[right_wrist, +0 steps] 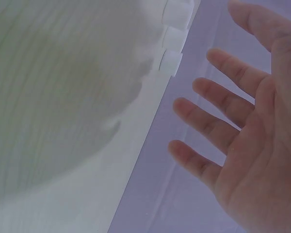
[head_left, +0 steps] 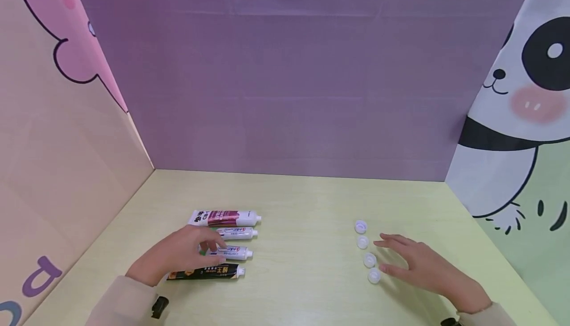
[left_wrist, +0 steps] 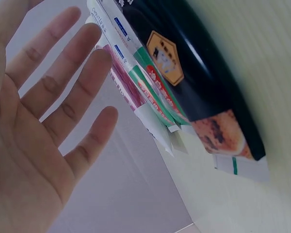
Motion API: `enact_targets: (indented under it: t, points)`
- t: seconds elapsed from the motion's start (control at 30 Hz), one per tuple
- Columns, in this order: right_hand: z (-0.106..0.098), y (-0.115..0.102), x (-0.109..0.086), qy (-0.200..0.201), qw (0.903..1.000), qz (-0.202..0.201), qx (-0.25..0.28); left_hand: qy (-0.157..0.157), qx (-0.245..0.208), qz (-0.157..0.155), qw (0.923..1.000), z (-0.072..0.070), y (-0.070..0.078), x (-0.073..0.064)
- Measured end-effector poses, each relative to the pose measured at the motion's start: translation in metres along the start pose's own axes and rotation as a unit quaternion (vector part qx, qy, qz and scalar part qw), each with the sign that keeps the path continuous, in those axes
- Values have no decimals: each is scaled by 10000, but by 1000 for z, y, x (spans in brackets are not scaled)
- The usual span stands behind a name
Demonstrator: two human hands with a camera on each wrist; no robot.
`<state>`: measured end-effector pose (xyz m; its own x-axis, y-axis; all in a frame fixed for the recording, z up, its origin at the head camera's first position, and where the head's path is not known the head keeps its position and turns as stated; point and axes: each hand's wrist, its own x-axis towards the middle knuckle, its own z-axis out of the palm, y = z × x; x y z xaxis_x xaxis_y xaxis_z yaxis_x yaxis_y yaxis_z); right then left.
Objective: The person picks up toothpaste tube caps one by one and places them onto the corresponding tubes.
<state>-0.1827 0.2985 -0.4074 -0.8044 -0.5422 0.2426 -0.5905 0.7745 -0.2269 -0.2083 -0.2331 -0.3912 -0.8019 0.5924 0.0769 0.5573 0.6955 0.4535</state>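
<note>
Several toothpaste tubes lie in a column at the left of the table, bare nozzles pointing right. The rearmost is a white and maroon tube (head_left: 229, 218). In front of it come two smaller white and green tubes, one behind (head_left: 240, 233) and one nearer (head_left: 238, 253), then a black tube (head_left: 218, 271). My left hand (head_left: 189, 252) hovers over the tubes and partly hides them; the left wrist view shows its fingers spread and holding nothing. Several round white caps form a slanting line at the right, the rearmost cap (head_left: 360, 226) farthest left. Just right of them is my right hand (head_left: 416, 265), fingers extended, palm empty.
The pale wooden table (head_left: 303, 266) ends at a purple back wall (head_left: 294, 78). A beige panel (head_left: 67, 158) stands along the left side and a panda-printed panel (head_left: 512, 167) along the right. Bare tabletop lies between the tubes and the caps.
</note>
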Motion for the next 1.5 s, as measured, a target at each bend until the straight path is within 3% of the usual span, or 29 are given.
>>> enact_targets:
  t: [0.23,0.47,0.9,1.2,1.5]
  points:
    - [-4,-6,0,-256,9993,53,254,-154,-171,-44,9997,2,-1,-1]
    - [-4,-7,2,-482,9973,137,546,-245,-326,172,9990,6,-5,0]
    - [-4,-9,3,-613,9937,-87,939,-541,-566,179,9968,9,-6,-1]
    - [-3,-11,4,-816,9902,-2,1132,-588,-404,149,9973,9,-6,-7]
    - [4,-9,5,-673,9912,-405,1068,-592,-146,126,9981,9,-6,-11]
